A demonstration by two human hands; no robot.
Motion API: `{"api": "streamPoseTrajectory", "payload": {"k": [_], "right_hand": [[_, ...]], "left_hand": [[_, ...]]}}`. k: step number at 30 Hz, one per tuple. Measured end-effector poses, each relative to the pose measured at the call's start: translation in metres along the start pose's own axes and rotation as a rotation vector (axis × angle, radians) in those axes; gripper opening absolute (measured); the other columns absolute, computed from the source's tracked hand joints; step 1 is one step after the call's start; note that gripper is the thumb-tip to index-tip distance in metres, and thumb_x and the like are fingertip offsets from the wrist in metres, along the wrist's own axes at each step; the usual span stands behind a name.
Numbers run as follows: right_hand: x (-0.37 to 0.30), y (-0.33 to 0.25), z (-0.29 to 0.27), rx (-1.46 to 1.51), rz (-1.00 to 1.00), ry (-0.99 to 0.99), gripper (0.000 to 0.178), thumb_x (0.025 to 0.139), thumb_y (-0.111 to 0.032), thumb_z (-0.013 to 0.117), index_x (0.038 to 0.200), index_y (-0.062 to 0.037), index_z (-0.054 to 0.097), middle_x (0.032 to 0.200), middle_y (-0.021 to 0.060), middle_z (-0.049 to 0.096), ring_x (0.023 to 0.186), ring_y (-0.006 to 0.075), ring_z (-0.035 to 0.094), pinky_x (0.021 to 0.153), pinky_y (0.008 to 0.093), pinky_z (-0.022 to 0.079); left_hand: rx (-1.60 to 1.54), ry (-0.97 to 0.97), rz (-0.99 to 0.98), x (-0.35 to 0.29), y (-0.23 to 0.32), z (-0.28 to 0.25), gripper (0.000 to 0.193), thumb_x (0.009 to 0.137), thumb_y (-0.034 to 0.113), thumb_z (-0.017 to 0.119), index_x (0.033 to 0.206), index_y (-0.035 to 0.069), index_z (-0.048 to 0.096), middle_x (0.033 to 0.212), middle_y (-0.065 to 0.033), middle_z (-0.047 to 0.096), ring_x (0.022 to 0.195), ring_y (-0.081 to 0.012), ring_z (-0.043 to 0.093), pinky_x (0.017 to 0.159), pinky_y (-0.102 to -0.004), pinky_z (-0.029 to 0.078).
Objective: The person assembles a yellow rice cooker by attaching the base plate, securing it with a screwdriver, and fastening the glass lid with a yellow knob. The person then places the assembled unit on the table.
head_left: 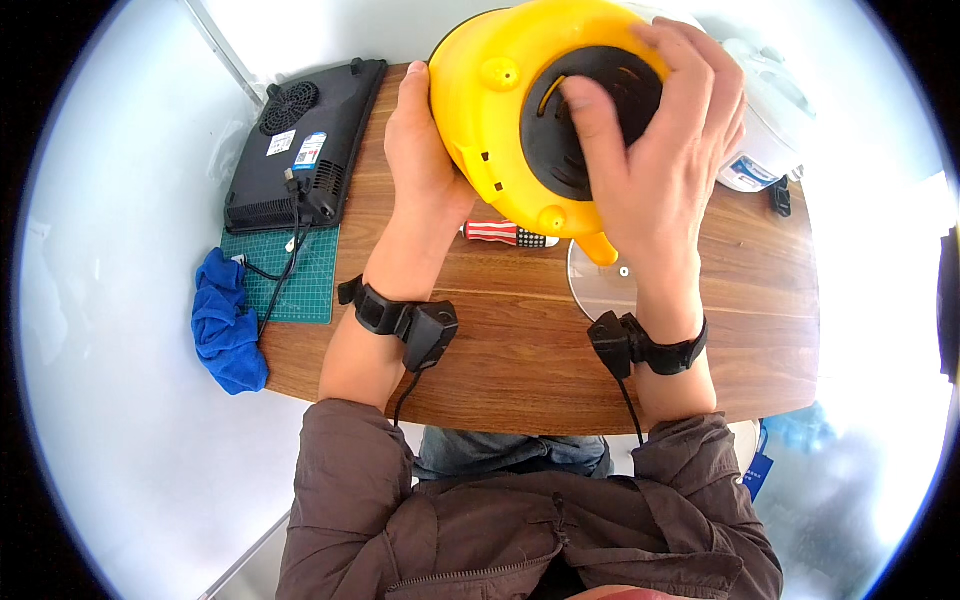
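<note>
A yellow pot-like appliance [484, 120] is held up off the table, its underside facing me. That underside has a round black vented disc [548, 145], small round yellow feet and two small square holes. My left hand [425, 135] is closed on the appliance's left edge, thumb along the side. Over the right part of the disc is my right hand [670, 140], its thumb and fingers spread apart and slightly blurred; whether the fingertips press on it I cannot tell. Below the appliance lie a tool handle with red and white stripes [490, 232] and a round clear lid [595, 285], partly hidden.
On the left, a black induction cooker [300, 150] lies bottom up, its cable over a green cutting mat [315, 290]. A blue cloth [228, 325] hangs at the table's left edge. A white appliance [765, 125] stands at the back right of the wooden table [500, 350].
</note>
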State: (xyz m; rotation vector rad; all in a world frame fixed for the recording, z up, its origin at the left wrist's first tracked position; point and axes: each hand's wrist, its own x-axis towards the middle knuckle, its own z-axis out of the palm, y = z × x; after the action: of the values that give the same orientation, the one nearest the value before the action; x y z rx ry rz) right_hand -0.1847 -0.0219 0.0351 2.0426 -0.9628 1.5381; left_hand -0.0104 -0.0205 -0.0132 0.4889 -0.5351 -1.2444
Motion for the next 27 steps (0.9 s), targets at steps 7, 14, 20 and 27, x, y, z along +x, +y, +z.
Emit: {"api": "streamPoseTrajectory", "payload": {"k": [7, 14, 20, 27], "right_hand": [[0.010, -0.009, -0.012, 0.101, 0.170, -0.271, 0.073, 0.094, -0.027, 0.074, 0.150, 0.0027, 0.038, 0.142, 0.0269, 0.048, 0.130, 0.0441, 0.049, 0.112, 0.0514, 0.037], [0.038, -0.012, -0.034, 0.887, 0.763, -0.379, 0.086, 0.081, -0.004, 0.084, 0.153, 0.0013, 0.037, 0.136, 0.0226, 0.056, 0.123, 0.0317, 0.061, 0.104, 0.0389, 0.053], [0.030, 0.006, -0.033, 1.103, 0.822, -0.409, 0.085, 0.078, 0.000, 0.086, 0.150, 0.0022, 0.040, 0.126, 0.0181, 0.063, 0.112, 0.0270, 0.068, 0.099, 0.0357, 0.057], [0.029, 0.003, -0.026, 1.011, 0.758, -0.414, 0.076, 0.076, -0.005, 0.090, 0.140, 0.0021, 0.048, 0.120, 0.0170, 0.066, 0.109, 0.0230, 0.068, 0.096, 0.0331, 0.058]], "left_hand": [[0.040, 0.012, 0.031, 0.003, 0.000, -0.006, 0.039, 0.110, 0.037, 0.044, 0.118, 0.003, 0.062, 0.113, -0.0086, 0.073, 0.098, -0.0177, 0.072, 0.086, -0.0344, 0.059], [-0.049, -0.072, 0.020, 0.001, 0.009, -0.007, 0.040, 0.110, 0.037, 0.043, 0.120, 0.004, 0.062, 0.115, -0.0091, 0.074, 0.101, -0.0194, 0.073, 0.090, -0.0346, 0.061], [-0.007, -0.050, 0.056, -0.001, 0.014, -0.003, 0.040, 0.109, 0.038, 0.047, 0.124, 0.006, 0.065, 0.115, -0.0091, 0.075, 0.099, -0.0209, 0.074, 0.088, -0.0341, 0.061], [-0.083, -0.222, 0.038, 0.000, 0.014, -0.013, 0.046, 0.111, 0.039, 0.037, 0.123, 0.003, 0.062, 0.115, -0.0123, 0.074, 0.100, -0.0220, 0.074, 0.088, -0.0356, 0.062]]}}
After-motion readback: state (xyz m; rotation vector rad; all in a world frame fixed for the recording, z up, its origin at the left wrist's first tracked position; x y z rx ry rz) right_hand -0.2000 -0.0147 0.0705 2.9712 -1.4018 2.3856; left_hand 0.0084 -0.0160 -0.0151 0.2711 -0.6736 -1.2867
